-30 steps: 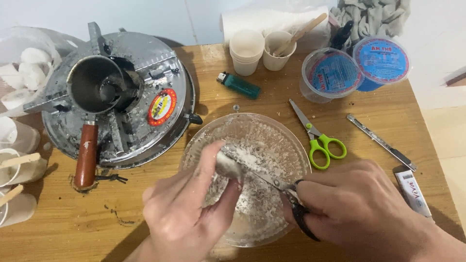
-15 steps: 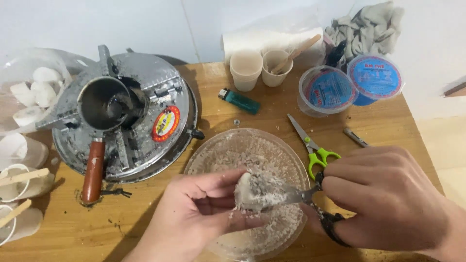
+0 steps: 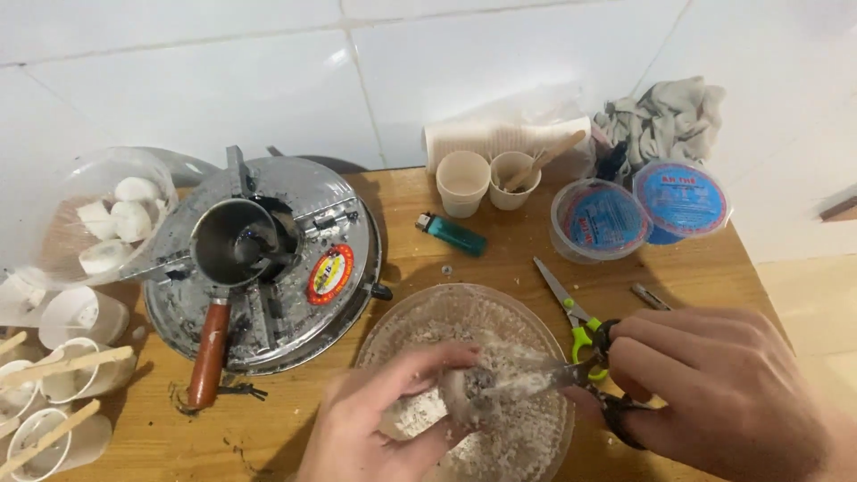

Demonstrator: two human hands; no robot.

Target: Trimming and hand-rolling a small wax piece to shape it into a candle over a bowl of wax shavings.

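Shavings are already lying thick in the clear glass bowl (image 3: 393,323), so a fair part of the scraping looks done to me, yet I am still gripping a sizeable whitish lump (image 3: 460,393), so more is left to take off. Only the head view is showing all this. My left hand (image 3: 384,428) is curling its fingers and thumb around the lump, pinching it over the middle of the bowl, just above the heap of flakes. My right hand (image 3: 714,388) is closing on the black handles of a pair of scissors (image 3: 571,379), fingers pressed together through and around the loops. The scissors are running nearly level, long axis left to right, tips pointing left and meeting the lump; the blades are blurred, so I am only guessing that they are shut and working as a scraper. The lump itself seems to be lying with its longer side roughly along the same line, though my fingers are hiding most of it.

Green-handled scissors (image 3: 576,321) are lying on the wooden table (image 3: 500,259) just beside the bowl, partly under my right hand. A round metal stove (image 3: 268,268) with a wooden-handled pot (image 3: 228,268) is standing to the left, and a green lighter (image 3: 453,235), two paper cups (image 3: 486,183) and two lidded tubs (image 3: 638,214) are standing farther back.
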